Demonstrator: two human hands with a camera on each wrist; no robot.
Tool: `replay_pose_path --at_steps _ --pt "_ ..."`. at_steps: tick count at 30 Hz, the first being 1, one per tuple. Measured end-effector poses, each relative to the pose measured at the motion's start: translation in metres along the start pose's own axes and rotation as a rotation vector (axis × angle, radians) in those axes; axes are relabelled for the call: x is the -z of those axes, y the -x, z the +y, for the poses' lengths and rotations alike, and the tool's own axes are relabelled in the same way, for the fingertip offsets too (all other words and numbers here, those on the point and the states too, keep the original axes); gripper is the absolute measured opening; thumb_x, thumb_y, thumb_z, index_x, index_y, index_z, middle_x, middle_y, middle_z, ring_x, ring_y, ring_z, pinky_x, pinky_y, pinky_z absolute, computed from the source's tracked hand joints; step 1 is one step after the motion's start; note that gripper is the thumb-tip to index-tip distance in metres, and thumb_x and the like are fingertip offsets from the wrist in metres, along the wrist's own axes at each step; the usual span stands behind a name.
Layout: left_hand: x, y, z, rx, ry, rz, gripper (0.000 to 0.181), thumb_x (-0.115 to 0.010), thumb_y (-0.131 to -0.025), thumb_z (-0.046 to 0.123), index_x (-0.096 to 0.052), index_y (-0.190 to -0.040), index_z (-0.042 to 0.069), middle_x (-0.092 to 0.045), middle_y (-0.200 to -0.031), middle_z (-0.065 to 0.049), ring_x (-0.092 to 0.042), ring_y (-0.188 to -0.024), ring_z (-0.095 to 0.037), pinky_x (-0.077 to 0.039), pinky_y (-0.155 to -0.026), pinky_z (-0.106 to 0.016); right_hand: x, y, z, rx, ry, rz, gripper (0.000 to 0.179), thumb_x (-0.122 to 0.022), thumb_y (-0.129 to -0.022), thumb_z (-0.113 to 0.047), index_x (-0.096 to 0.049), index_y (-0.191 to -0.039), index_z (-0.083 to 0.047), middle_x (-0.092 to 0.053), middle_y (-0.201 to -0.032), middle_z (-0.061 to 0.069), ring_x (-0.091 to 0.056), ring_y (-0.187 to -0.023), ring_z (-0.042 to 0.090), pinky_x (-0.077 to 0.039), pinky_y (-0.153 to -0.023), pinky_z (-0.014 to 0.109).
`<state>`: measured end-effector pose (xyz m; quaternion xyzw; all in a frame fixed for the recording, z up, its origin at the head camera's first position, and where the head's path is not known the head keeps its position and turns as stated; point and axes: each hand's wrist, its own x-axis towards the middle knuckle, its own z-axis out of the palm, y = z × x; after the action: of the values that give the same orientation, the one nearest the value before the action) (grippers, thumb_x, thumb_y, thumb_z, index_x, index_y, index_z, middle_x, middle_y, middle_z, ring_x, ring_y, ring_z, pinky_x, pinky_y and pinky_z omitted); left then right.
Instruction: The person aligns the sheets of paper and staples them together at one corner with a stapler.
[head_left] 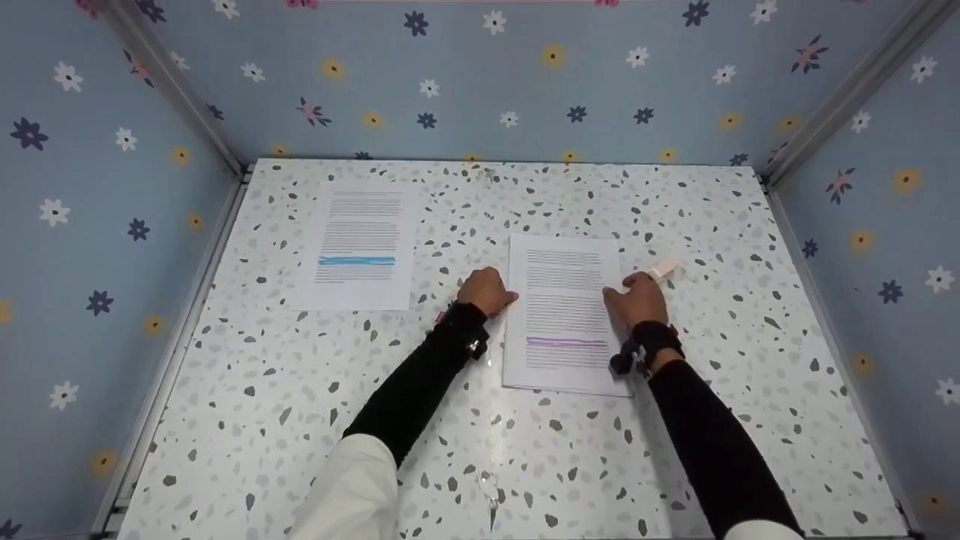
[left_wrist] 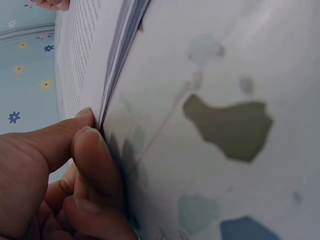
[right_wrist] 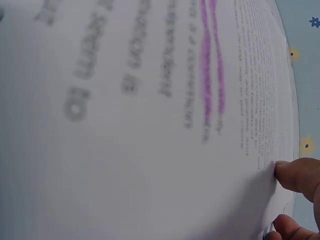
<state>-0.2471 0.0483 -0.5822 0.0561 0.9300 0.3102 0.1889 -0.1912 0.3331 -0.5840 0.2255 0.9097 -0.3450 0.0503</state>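
Observation:
A stack of printed paper sheets lies upright before me, its top page marked with a purple highlighted line. My left hand pinches the stack's left edge; in the left wrist view its thumb is on the top page and the curled forefinger is against the sheet edges. At the right edge, my right hand holds the stack between thumb and fingers. In the right wrist view the thumb presses the page's rim, with part of the fingers out of frame. Beyond the right knuckles sits a narrow pale pink object, partly hidden.
A separate printed sheet with a blue highlighted line lies to the left. The speckled white table is bordered by flowered blue panels at the back and both sides.

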Motion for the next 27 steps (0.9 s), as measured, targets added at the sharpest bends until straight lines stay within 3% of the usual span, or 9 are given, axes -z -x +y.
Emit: replay_pose_path --at_steps 2,5,9,12,16,20,27 --pt "0.003 0.0 -0.004 0.001 0.072 -0.021 0.032 -0.077 -0.092 0.028 -0.07 -0.069 0.007 -0.062 -0.057 -0.001 -0.057 -0.049 -0.013 -0.044 -0.05 -0.026 0.005 0.002 -0.001 -0.014 -0.021 -0.015 0.052 -0.061 -0.099 -0.039 -0.057 -0.13 0.003 -0.061 -0.129 0.022 -0.058 -0.111 0.036 -0.046 -0.097 0.048" --pt "0.012 -0.001 -0.008 0.039 0.275 -0.065 0.035 -0.069 -0.099 0.027 -0.073 -0.076 0.001 -0.068 -0.063 -0.005 -0.063 -0.052 -0.014 -0.05 -0.052 -0.024 0.016 0.005 -0.001 -0.026 -0.061 -0.021 0.047 -0.054 -0.102 -0.038 -0.061 -0.126 0.001 -0.064 -0.122 0.02 -0.061 -0.106 0.034 -0.049 -0.091 0.045" --pt "0.021 0.001 -0.015 0.121 0.563 -0.112 0.045 -0.051 -0.108 0.029 -0.071 -0.094 -0.008 -0.073 -0.081 -0.015 -0.072 -0.065 -0.02 -0.059 -0.059 -0.028 0.028 0.009 0.004 -0.026 -0.11 -0.051 0.036 -0.047 -0.102 -0.028 -0.067 -0.098 0.002 -0.067 -0.087 0.012 -0.062 -0.076 0.026 -0.05 -0.067 0.036" --pt "0.026 0.002 -0.013 0.176 0.694 -0.168 0.05 -0.043 -0.11 0.034 -0.067 -0.11 -0.01 -0.073 -0.098 -0.019 -0.075 -0.08 -0.026 -0.061 -0.071 -0.033 0.034 0.01 0.006 -0.05 -0.154 -0.095 0.034 -0.046 -0.098 -0.022 -0.065 -0.086 0.003 -0.062 -0.072 0.007 -0.06 -0.065 0.021 -0.049 -0.059 0.031" --pt "0.028 0.002 -0.009 0.244 0.767 -0.233 0.053 -0.039 -0.111 0.039 -0.06 -0.122 -0.008 -0.07 -0.113 -0.022 -0.073 -0.097 -0.031 -0.059 -0.084 -0.038 0.035 0.01 0.005 -0.1 -0.188 -0.151 0.034 -0.049 -0.096 -0.02 -0.071 -0.1 0.005 -0.069 -0.084 0.01 -0.068 -0.074 0.019 -0.054 -0.065 0.029" --pt "0.027 0.0 -0.005 0.258 0.766 -0.249 0.05 -0.039 -0.11 0.04 -0.058 -0.124 -0.005 -0.071 -0.113 -0.021 -0.073 -0.098 -0.031 -0.059 -0.083 -0.038 0.032 0.014 0.001 -0.134 -0.185 -0.177 0.037 -0.05 -0.097 -0.022 -0.07 -0.111 0.006 -0.071 -0.103 0.016 -0.071 -0.084 0.022 -0.056 -0.071 0.03" --pt "0.031 0.003 0.003 0.254 0.739 -0.257 0.049 -0.039 -0.11 0.039 -0.057 -0.129 -0.004 -0.069 -0.117 -0.023 -0.071 -0.103 -0.032 -0.057 -0.088 -0.041 0.031 0.019 -0.004 -0.124 -0.209 -0.151 0.029 -0.051 -0.096 -0.019 -0.068 -0.101 0.005 -0.069 -0.1 0.016 -0.07 -0.083 0.022 -0.058 -0.073 0.031"
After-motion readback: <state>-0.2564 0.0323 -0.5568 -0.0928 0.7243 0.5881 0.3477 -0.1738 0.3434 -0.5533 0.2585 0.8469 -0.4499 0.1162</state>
